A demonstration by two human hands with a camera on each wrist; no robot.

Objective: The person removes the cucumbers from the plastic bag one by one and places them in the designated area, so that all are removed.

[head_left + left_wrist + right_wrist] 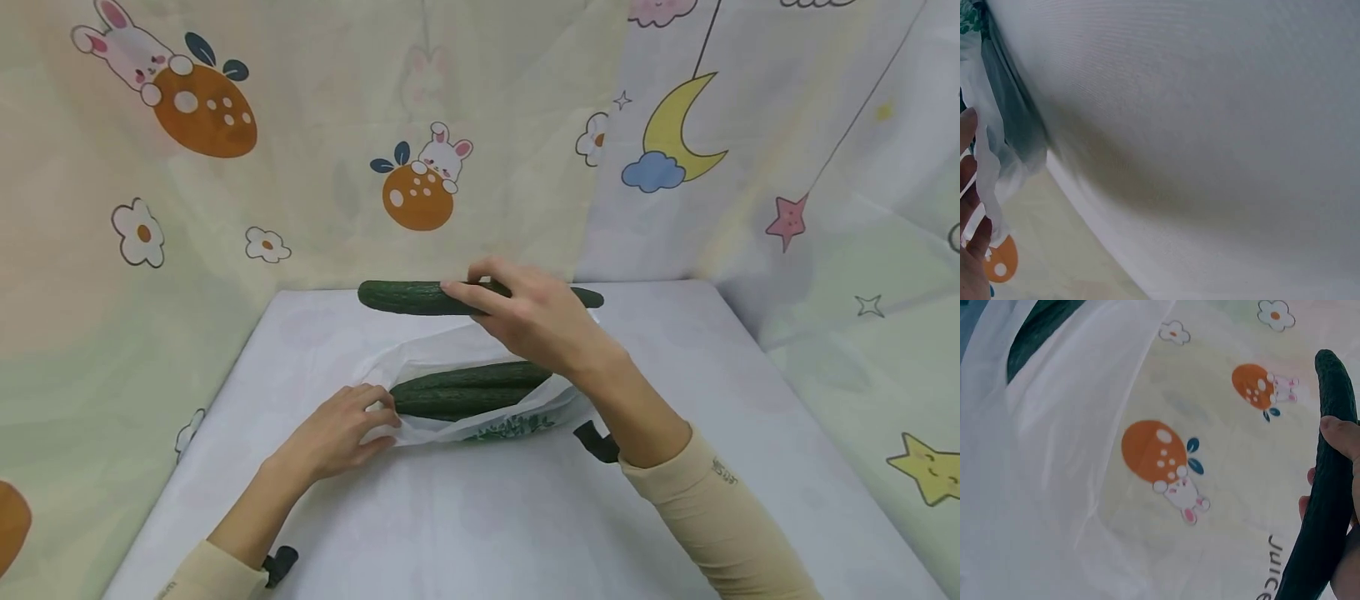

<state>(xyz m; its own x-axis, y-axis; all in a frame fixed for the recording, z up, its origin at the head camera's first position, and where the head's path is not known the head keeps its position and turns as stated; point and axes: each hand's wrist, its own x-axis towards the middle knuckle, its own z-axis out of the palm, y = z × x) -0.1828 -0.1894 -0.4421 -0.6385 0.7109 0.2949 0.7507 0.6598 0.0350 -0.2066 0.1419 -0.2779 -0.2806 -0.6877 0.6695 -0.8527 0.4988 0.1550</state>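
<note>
Taking the bag's middle as the centre of the clock, your left hand (341, 429) is at nine, its fingers and thumb closed on the rim of the white bag (437, 432). Your left wrist camera adds a closer look at that grip: fingertips (982, 236) against thin, crumpled plastic, with the bag's outer side dropping in folds to the white table (450, 533). The bag lies on its side along the nine-to-three line, its mouth gaping, and the head view alone shows into it: at least two cucumbers (472, 392) lie side by side, touching, with a green leafy print (517, 427) at five o'clock on the plastic. Toward twelve, above the bag and apart from those inside, is the held cucumber (405, 298), its ends pointing to nine and three. Your right hand (532, 312), toward one, is clamped on it from above. The head view mostly gives you the back of that hand; the right wrist view shows digits on both sides of the cucumber, and the word "Juice" (1270, 565) on the printed cloth (1229, 512) beyond. At four sits your black wrist mount (596, 442).
</note>
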